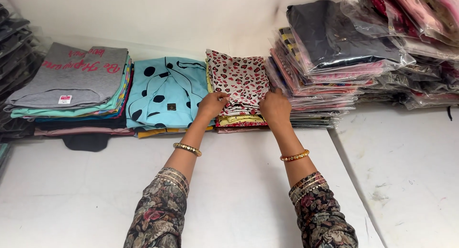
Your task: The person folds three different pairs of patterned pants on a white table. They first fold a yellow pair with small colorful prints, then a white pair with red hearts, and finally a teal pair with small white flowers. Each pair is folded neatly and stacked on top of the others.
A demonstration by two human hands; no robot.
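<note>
Head view: both hands, left hand (212,104), right hand (275,107), grip patterned stack (239,78) front edge.

Your left hand (212,104) and right hand (274,107) rest on the front edge of the middle stack of folded garments (239,85), one at each front corner. Just left of it lies the dotted-shirt stack (162,92), and farther left the printed-shirt stack (71,83). Right of your right hand, touching it, sit the bagged garment piles (330,61), all on the table (239,195)
</note>
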